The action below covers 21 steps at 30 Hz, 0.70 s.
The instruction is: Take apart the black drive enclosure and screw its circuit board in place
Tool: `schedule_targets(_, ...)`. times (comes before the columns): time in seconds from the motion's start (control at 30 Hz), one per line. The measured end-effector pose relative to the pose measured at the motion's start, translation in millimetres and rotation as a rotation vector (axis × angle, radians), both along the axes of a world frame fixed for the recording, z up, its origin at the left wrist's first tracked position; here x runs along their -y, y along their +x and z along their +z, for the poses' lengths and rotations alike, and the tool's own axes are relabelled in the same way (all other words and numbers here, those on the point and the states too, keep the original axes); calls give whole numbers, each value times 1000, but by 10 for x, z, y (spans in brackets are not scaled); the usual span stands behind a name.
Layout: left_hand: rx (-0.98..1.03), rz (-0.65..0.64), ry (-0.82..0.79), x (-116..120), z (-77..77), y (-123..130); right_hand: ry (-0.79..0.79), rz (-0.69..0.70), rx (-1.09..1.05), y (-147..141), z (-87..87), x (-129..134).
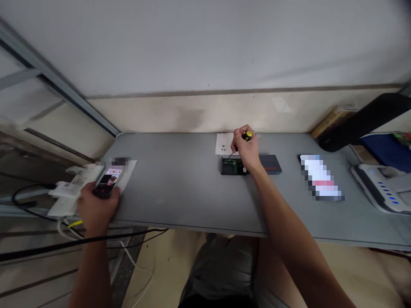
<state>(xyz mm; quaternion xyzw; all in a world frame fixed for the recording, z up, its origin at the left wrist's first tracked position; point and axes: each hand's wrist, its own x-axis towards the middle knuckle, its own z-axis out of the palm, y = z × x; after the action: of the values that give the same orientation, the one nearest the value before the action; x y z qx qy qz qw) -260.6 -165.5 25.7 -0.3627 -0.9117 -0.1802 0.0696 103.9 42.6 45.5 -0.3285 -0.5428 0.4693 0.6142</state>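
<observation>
My right hand (246, 147) is closed round a screwdriver (247, 136) with a yellow and black handle. The thin shaft points down at the green circuit board in a small black device casing (233, 167); whether the tip touches it I cannot tell. Behind the casing, a white sheet of paper (221, 139) bears several tiny dark pieces, perhaps screws. A dark grey box (270, 164) with orange print lies just right of the casing. At the left end of the table, my left hand (99, 207) grips the near end of a smartphone (111, 179) with a lit screen.
A white power strip (67, 194) with cables is beside my left hand. Another lit phone (321, 177) lies on the grey table (180, 188) at the right. Beyond it stand a white-and-grey device (382, 188) and a black cylinder (362, 124). A black cable (128, 234) crosses in front.
</observation>
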Motion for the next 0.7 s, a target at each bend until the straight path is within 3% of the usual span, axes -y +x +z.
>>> schedule_targets(0.13,61,146,23,-3,40,74,-10,47,-62,-52,31,32)
schedule_targets(0.33,96,174,87,30,-32,80,-83,178,-202,-56,118,87)
schedule_targets(0.7,56,121,98,43,-77,30,-40,188,-269,-51,73,30)
